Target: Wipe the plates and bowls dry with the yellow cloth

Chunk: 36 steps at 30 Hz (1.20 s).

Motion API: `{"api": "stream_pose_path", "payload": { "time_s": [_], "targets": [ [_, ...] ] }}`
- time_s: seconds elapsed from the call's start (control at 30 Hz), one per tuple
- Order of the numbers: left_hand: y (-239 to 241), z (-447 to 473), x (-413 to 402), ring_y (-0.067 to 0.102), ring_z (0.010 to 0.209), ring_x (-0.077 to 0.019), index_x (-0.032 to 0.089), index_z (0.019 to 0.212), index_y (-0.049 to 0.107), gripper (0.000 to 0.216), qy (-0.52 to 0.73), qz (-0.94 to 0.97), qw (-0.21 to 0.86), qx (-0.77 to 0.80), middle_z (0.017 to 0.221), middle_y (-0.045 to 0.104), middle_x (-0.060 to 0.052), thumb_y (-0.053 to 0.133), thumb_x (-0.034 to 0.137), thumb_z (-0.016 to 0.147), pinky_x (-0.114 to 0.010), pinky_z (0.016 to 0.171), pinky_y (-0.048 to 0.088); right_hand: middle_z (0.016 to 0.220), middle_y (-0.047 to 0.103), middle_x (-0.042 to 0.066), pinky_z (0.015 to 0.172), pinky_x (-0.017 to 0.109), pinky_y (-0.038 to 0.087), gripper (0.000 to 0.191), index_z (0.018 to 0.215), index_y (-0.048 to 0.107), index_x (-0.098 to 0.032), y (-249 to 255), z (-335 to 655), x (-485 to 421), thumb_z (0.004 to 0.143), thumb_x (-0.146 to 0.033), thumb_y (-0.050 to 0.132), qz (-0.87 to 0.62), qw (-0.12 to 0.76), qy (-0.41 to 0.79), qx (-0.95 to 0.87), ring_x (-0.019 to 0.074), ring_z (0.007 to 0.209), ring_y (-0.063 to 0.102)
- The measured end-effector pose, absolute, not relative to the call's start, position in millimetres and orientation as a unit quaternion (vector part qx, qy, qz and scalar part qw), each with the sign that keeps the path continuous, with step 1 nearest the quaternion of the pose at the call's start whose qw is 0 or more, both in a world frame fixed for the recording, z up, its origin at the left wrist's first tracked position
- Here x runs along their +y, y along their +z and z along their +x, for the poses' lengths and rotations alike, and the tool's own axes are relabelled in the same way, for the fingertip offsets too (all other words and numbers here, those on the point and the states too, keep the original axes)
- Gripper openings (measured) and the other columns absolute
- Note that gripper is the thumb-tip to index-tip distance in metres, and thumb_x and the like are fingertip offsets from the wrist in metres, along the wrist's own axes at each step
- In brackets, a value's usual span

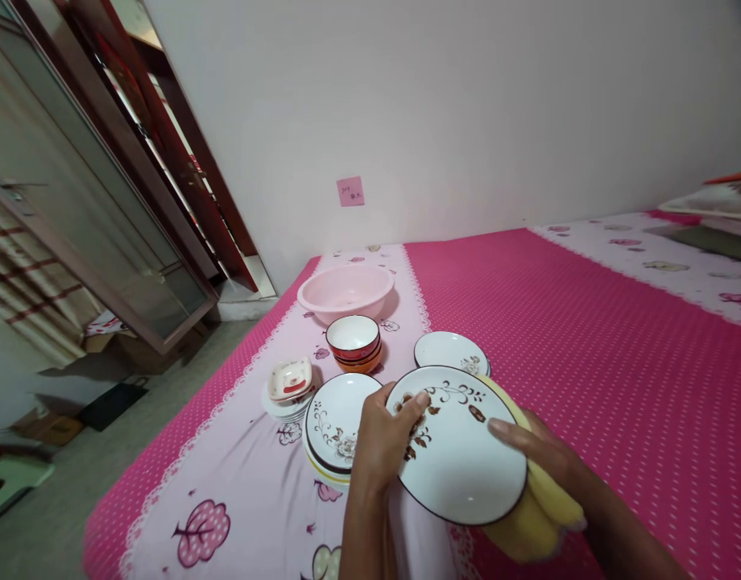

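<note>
My left hand [386,439] grips the left rim of a white plate [458,451] with a brown flower pattern, thumb on its face. My right hand [543,455] holds the plate's right side together with a yellow cloth [540,515] bunched under it. The plate is lifted and tilted above the bed. Just left of it lies a stack of similar flowered plates [334,427]. Behind it rests another white plate [449,352].
A pink basin [346,290] sits at the far end of the pink bedcover [588,338]. Stacked red and orange bowls [353,342] and small square dishes [291,383] stand to the left. A door [93,209] and floor lie left of the bed.
</note>
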<state>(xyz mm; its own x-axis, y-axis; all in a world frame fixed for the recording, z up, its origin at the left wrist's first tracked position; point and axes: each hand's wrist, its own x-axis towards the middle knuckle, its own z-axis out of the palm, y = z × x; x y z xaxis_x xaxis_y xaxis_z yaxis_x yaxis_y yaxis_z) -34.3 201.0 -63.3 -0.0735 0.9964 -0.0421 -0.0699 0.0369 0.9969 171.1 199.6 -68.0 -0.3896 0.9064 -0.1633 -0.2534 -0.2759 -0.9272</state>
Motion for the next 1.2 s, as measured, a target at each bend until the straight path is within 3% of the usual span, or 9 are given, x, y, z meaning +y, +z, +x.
{"api": "stream_pose_path", "payload": {
  "time_s": [0.33, 0.6, 0.8, 0.93, 1.1, 1.2],
  "targets": [
    [-58, -32, 199, 0.071, 0.095, -0.0290, 0.016, 0.112, 0.074, 0.045, 0.572, 0.429, 0.517, 0.470, 0.101, 0.079, -0.013, 0.072, 0.052, 0.085, -0.037, 0.083, 0.056, 0.103, 0.082, 0.012, 0.090, 0.053, 0.061, 0.061, 0.131, 0.066, -0.021, -71, 164, 196, 0.081, -0.053, 0.075, -0.456, 0.472, 0.667, -0.353, 0.0401, 0.099, 0.076],
    [-61, -39, 195, 0.069, 0.105, -0.0266, 0.021, 0.128, 0.067, 0.047, 0.535, 0.479, 0.571, 0.398, 0.118, 0.076, -0.010, 0.075, 0.032, 0.083, -0.034, 0.091, 0.053, 0.106, 0.082, 0.014, 0.080, 0.049, 0.063, 0.080, 0.138, 0.058, -0.015, -84, 171, 203, 0.072, -0.053, 0.083, -0.498, 0.519, 0.635, -0.281, 0.0418, 0.099, 0.075],
    [-62, -34, 198, 0.071, 0.092, -0.0239, 0.019, 0.120, 0.068, 0.039, 0.547, 0.451, 0.576, 0.407, 0.107, 0.077, -0.009, 0.074, 0.033, 0.084, -0.033, 0.083, 0.055, 0.103, 0.082, 0.013, 0.080, 0.050, 0.064, 0.074, 0.137, 0.060, -0.018, -80, 164, 199, 0.074, -0.050, 0.080, -0.481, 0.524, 0.636, -0.301, 0.0402, 0.096, 0.077],
    [-65, -31, 203, 0.069, 0.079, -0.0212, 0.017, 0.110, 0.071, 0.037, 0.559, 0.429, 0.540, 0.460, 0.093, 0.077, -0.007, 0.076, 0.042, 0.084, -0.031, 0.073, 0.055, 0.103, 0.082, 0.013, 0.082, 0.050, 0.064, 0.064, 0.128, 0.067, -0.020, -77, 160, 196, 0.075, -0.053, 0.079, -0.496, 0.515, 0.619, -0.325, 0.0412, 0.099, 0.075],
    [-67, -29, 206, 0.071, 0.092, -0.0266, 0.014, 0.112, 0.072, 0.049, 0.586, 0.421, 0.465, 0.514, 0.100, 0.078, -0.012, 0.068, 0.056, 0.088, -0.036, 0.083, 0.055, 0.103, 0.082, 0.012, 0.083, 0.052, 0.063, 0.058, 0.123, 0.069, -0.022, -72, 156, 194, 0.076, -0.054, 0.077, -0.493, 0.506, 0.624, -0.334, 0.0417, 0.100, 0.075],
    [-67, -26, 208, 0.071, 0.094, -0.0284, 0.013, 0.111, 0.073, 0.051, 0.603, 0.409, 0.436, 0.529, 0.099, 0.078, -0.013, 0.067, 0.058, 0.088, -0.037, 0.085, 0.055, 0.106, 0.082, 0.013, 0.086, 0.053, 0.063, 0.067, 0.130, 0.066, -0.020, -69, 152, 192, 0.074, -0.054, 0.079, -0.502, 0.512, 0.624, -0.310, 0.0426, 0.103, 0.074]
  ]
}}
